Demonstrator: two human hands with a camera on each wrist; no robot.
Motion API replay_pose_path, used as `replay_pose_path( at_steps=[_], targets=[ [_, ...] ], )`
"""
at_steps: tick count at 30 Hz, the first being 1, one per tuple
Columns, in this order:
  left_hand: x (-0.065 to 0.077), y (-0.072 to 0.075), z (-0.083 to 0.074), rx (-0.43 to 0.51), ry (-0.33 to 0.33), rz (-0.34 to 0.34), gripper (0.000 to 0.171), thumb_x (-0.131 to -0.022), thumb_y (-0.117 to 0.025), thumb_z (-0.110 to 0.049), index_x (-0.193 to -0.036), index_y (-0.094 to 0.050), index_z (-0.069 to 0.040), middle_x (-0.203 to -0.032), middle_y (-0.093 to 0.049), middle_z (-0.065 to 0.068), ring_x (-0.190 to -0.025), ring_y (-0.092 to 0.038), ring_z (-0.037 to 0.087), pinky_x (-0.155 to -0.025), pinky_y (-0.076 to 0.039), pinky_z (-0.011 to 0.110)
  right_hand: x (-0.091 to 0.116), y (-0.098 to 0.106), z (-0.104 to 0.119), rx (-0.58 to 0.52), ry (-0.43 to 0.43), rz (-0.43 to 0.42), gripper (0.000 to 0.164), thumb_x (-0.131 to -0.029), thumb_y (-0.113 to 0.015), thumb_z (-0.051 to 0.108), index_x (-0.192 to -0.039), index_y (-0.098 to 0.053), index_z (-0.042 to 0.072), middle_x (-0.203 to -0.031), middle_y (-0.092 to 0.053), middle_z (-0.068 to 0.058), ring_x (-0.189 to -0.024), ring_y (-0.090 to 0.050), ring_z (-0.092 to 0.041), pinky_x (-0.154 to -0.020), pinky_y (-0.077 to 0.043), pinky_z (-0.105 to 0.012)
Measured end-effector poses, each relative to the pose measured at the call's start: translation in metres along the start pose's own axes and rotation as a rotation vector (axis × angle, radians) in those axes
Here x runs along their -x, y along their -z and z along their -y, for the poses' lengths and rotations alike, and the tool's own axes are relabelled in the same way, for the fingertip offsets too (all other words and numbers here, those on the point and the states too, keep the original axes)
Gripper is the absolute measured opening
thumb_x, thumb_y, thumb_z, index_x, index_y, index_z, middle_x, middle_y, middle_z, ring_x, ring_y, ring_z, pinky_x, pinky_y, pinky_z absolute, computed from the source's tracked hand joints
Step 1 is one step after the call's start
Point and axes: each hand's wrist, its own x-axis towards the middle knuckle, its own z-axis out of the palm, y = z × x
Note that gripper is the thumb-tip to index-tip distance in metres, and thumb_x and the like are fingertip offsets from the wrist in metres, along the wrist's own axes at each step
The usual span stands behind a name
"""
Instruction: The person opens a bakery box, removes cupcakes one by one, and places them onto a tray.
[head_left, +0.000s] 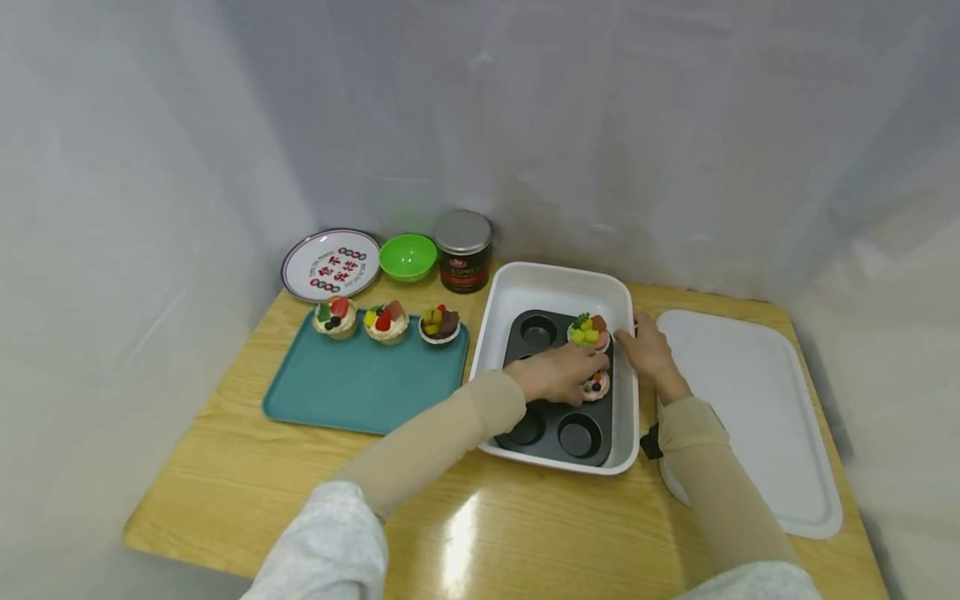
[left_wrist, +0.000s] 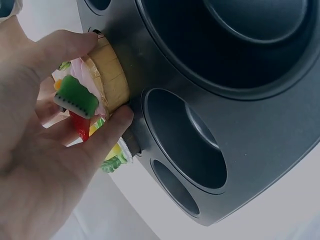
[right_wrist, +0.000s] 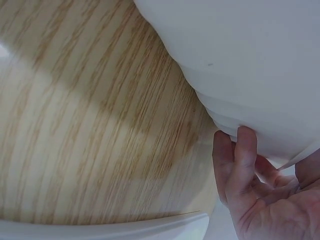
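My left hand (head_left: 558, 373) reaches over a dark muffin tin (head_left: 553, 419) that lies inside a deep white rectangular dish (head_left: 513, 286). In the left wrist view its thumb and fingers pinch a cupcake (left_wrist: 112, 75) by the gold-coloured cup, low over the tin, with pink cream and fruit on top. Just beyond it, another fruit-topped cupcake (head_left: 588, 332) sits in the tin's far right cup. My right hand (head_left: 648, 354) grips the dish's right wall near the rim, its fingers (right_wrist: 244, 155) against the outside.
Left of the dish, a teal tray (head_left: 360, 383) carries three cupcakes along its far edge. Behind stand a plate (head_left: 332, 265), a green bowl (head_left: 408, 258) and a dark can (head_left: 463, 250). A flat white tray (head_left: 750, 417) lies at the right.
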Motion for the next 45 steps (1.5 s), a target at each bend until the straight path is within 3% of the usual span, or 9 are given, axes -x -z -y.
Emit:
replay_pose_path(
  at_steps=[4,10,15,20,23,31,39,45],
  targets=[
    [0.0,0.002,0.003,0.026,-0.009,-0.018,0.045,-0.09,-0.077,-0.012,-0.131,-0.06,-0.016,-0.123,-0.067,0.005,-0.101,-0.059,0.015,-0.087,-0.049,0.026,-0.001,0.001,0.0,-0.001,0.005,-0.004,0.055,-0.11,-0.046,0.025,-0.153,-0.036,-0.008,-0.15,-0.049,-0.034,-0.135,-0.053,-0.051,-0.108,-0.049,-0.062],
    [0.0,0.004,0.008,0.058,-0.038,-0.042,0.046,-0.09,-0.077,-0.013,-0.133,-0.061,-0.013,-0.133,-0.063,0.004,-0.109,-0.06,0.015,-0.097,-0.049,0.025,-0.003,0.003,0.0,0.0,0.006,-0.004,0.055,-0.11,-0.045,0.026,-0.154,-0.035,-0.007,-0.151,-0.048,-0.034,-0.135,-0.052,-0.051,-0.108,-0.048,-0.062],
    [0.003,0.004,0.008,0.107,-0.038,-0.046,0.046,-0.095,-0.074,-0.023,-0.137,-0.059,-0.012,-0.14,-0.059,0.007,-0.119,-0.058,0.017,-0.105,-0.048,0.026,-0.003,0.001,-0.003,0.001,0.005,0.003,0.055,-0.111,-0.044,0.026,-0.154,-0.035,-0.007,-0.151,-0.048,-0.035,-0.135,-0.053,-0.051,-0.108,-0.049,-0.062],
    [0.01,0.01,0.005,0.158,-0.048,-0.105,0.051,-0.096,-0.075,-0.026,-0.141,-0.055,-0.011,-0.138,-0.058,0.011,-0.119,-0.058,0.02,-0.105,-0.048,0.028,-0.003,-0.002,-0.004,0.012,0.021,-0.012,0.056,-0.11,-0.045,0.025,-0.154,-0.035,-0.008,-0.151,-0.049,-0.036,-0.135,-0.053,-0.053,-0.108,-0.049,-0.063],
    [0.015,0.016,0.003,0.139,-0.053,-0.142,0.054,-0.095,-0.077,-0.026,-0.141,-0.054,-0.011,-0.136,-0.059,0.012,-0.12,-0.059,0.021,-0.105,-0.049,0.03,-0.003,-0.002,-0.004,0.014,0.027,-0.02,0.056,-0.11,-0.046,0.025,-0.154,-0.035,-0.007,-0.15,-0.05,-0.036,-0.136,-0.052,-0.053,-0.111,-0.047,-0.063],
    [0.039,0.024,0.003,0.193,0.042,-0.172,0.068,-0.094,-0.08,-0.03,-0.152,-0.048,-0.018,-0.152,-0.05,0.013,-0.138,-0.05,0.028,-0.114,-0.047,0.039,-0.002,-0.003,-0.003,0.0,0.024,-0.019,0.055,-0.11,-0.046,0.024,-0.153,-0.036,-0.008,-0.15,-0.05,-0.036,-0.135,-0.053,-0.053,-0.111,-0.047,-0.063],
    [0.06,0.029,0.01,0.217,0.035,-0.302,0.071,-0.092,-0.083,-0.038,-0.15,-0.052,-0.013,-0.141,-0.055,0.01,-0.126,-0.053,0.024,-0.11,-0.048,0.04,-0.001,-0.003,-0.001,-0.005,0.018,-0.012,0.055,-0.11,-0.045,0.023,-0.154,-0.035,-0.009,-0.151,-0.048,-0.037,-0.137,-0.052,-0.053,-0.113,-0.046,-0.064],
    [0.08,0.034,0.013,0.283,0.101,-0.35,0.07,-0.094,-0.08,-0.038,-0.153,-0.051,-0.013,-0.141,-0.053,0.011,-0.128,-0.051,0.027,-0.111,-0.047,0.043,-0.002,-0.002,-0.001,-0.03,-0.002,0.002,0.057,-0.11,-0.045,0.024,-0.155,-0.033,-0.009,-0.152,-0.047,-0.036,-0.138,-0.05,-0.053,-0.114,-0.045,-0.063]
  ],
)
